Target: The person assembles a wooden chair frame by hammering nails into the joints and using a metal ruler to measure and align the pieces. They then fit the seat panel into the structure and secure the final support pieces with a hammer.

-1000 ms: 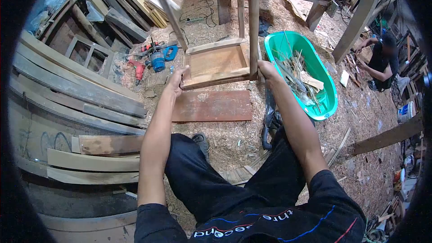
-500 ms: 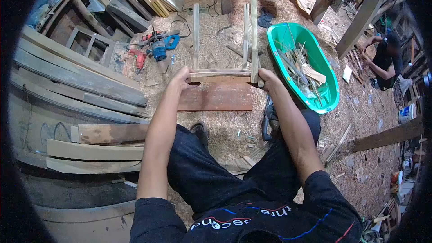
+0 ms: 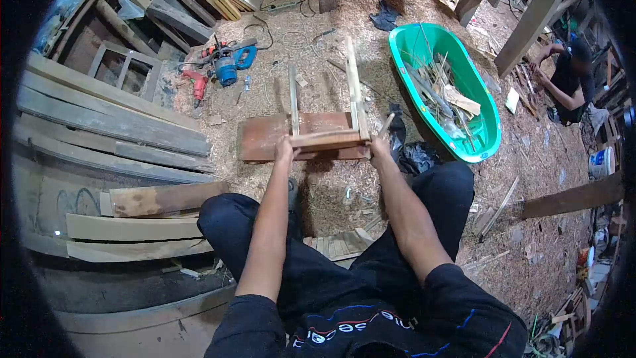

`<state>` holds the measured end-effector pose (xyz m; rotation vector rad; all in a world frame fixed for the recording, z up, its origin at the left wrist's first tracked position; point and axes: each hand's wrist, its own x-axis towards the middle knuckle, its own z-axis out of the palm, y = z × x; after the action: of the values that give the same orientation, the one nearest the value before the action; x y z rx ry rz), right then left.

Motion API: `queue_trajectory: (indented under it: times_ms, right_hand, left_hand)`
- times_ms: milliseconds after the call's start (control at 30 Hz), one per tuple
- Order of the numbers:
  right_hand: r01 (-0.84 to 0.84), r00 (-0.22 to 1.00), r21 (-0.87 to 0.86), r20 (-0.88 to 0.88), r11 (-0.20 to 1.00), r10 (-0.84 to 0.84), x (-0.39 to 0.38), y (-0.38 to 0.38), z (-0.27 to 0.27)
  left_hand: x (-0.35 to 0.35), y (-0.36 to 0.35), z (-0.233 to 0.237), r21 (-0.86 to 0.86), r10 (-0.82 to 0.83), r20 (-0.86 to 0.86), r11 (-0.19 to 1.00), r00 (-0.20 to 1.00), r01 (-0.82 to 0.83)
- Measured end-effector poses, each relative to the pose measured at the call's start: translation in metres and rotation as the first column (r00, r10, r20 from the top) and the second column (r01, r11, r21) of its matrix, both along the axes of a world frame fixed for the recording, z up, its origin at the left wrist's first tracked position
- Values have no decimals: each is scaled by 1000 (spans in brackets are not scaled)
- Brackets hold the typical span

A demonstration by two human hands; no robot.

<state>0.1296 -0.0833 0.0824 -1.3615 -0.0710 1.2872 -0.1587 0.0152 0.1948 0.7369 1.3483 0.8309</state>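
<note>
A small wooden stool frame [image 3: 326, 134] is upside down in front of me, its legs pointing up and away, over a reddish board [image 3: 265, 139] on the sawdust floor. My left hand [image 3: 285, 151] grips its left side. My right hand [image 3: 379, 150] grips its right side near a thin stick. My knees in black trousers spread out below both arms.
A green tub [image 3: 464, 86] of wood scraps lies at the right. Power tools [image 3: 222, 69] sit on the sawdust at upper left. Stacked planks [image 3: 112, 132] line the left. Another person [image 3: 570, 79] crouches at far right. A beam [image 3: 570, 200] lies at right.
The stool frame has tipped over and come down toward me, from seat-facing-me to low over the reddish board. Both hands came closer together with it.
</note>
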Motion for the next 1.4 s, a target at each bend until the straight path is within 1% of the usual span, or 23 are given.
queue_trajectory:
  times_ms: [67, 133, 167, 200, 267, 333, 367, 400, 433, 467, 500, 600, 633, 667, 800, 867, 933, 967, 1067, 1100, 1200, 1333, 1400]
  right_hand:
    - [154, 971, 111, -203, 982, -130, -28, -13, 67]
    - [180, 955, 136, -262, 974, -140, -34, -7, 72]
    - [201, 946, 120, -282, 972, -161, -37, -5, 73]
    - [222, 936, 103, -300, 970, -182, -39, -2, 70]
    - [218, 944, 90, -273, 972, -186, -40, -4, 74]
    - [171, 971, 81, -185, 982, -154, -45, -15, 80]
    - [268, 941, -5, -213, 963, -263, -48, -18, 80]
    - [139, 989, -110, 73, 984, -131, -40, -25, 77]
    - [54, 943, -248, 331, 967, 32, -25, -37, 73]
    - [3, 814, -400, 533, 917, 230, -16, -43, 71]
    - [168, 714, -361, 686, 918, 139, -12, -48, 74]
    - [224, 548, -223, 834, 949, 66, 22, -69, 96]
    - [187, 554, -282, 822, 941, 136, 41, -74, 106]
    - [225, 593, -223, 804, 948, 48, 56, -78, 112]
    - [437, 537, -202, 840, 877, -74, 116, -73, 126]
    - [542, 406, -113, 903, 833, -141, 151, -62, 107]
    - [591, 404, -109, 897, 799, -177, 183, -52, 101]
    - [555, 464, -180, 878, 812, -122, 206, -48, 98]
    - [621, 333, -127, 936, 773, -115, 260, -38, 44]
    - [593, 428, -194, 898, 782, -102, 266, -37, 53]
    - [623, 489, -230, 861, 748, -142, 277, -23, 46]
    - [599, 594, -361, 799, 714, -95, 296, -6, 43]
    - [675, 561, -338, 812, 655, -159, 311, -4, 32]
  left_hand:
    - [8, -3, -2, 45, 21, -46, 999, 999, -19]
    - [25, -7, 7, 96, 31, -80, 995, 996, -23]
    - [29, -8, 14, 32, 42, -97, 999, 994, -39]
    - [25, -4, 1, 164, 22, -268, 986, 963, 23]
    - [23, -3, -17, 340, 74, -521, 932, 850, 128]
    - [34, -17, 2, 429, 193, -687, 886, 701, 177]
    - [41, -29, 16, 451, 244, -754, 867, 610, 211]
    - [47, -37, 25, 470, 298, -807, 847, 511, 248]
    - [56, -40, 26, 519, 320, -820, 764, 474, 383]
    - [61, -40, 30, 554, 354, -825, 663, 440, 504]
    - [69, -40, 33, 568, 391, -823, 545, 413, 616]
    - [108, -43, 37, 586, 266, -810, 367, 522, 723]
    - [124, -46, 41, 546, 239, -838, 339, 491, 766]
    - [141, -47, 44, 555, 197, -832, 278, 519, 784]
    - [222, -50, 66, 604, 77, -796, 38, 600, 796]
    - [268, -43, 67, 608, 6, -793, -55, 609, 792]
    - [311, -39, 54, 595, -119, -801, -56, 587, 801]
    - [334, -36, 47, 594, -187, -796, -60, 575, 802]
    - [369, -43, 32, 576, -223, -802, -45, 554, 816]
    - [375, -45, 26, 574, -246, -799, -37, 549, 818]
    - [371, -52, 15, 554, -308, -798, -34, 519, 832]
    - [346, -51, 33, 543, -334, -805, -80, 490, 836]
    - [331, -48, 53, 534, -320, -813, -79, 486, 842]
